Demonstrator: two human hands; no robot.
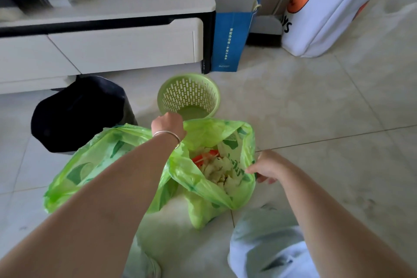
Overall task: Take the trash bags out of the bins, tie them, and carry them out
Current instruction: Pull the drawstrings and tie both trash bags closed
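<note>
A green plastic trash bag (pixel 209 185) stands open on the tiled floor, with white paper scraps and something red inside. My left hand (pixel 168 123), a silver bangle on its wrist, grips the bag's far rim. My right hand (pixel 265 168) pinches the rim on the bag's right side. A second green bag (pixel 90 165) lies to the left, partly under my left forearm. Just beyond the bags stands a small green slotted bin (pixel 189 95) with no bag in it. A black bin (pixel 76 113) with a dark liner sits to its left.
A white low cabinet (pixel 101 40) with drawers runs along the back left. A blue paper bag (pixel 232 29) and a white tote with an orange print (pixel 325 11) stand at the back right. My knees show at the bottom. Bare tiles spread to the right.
</note>
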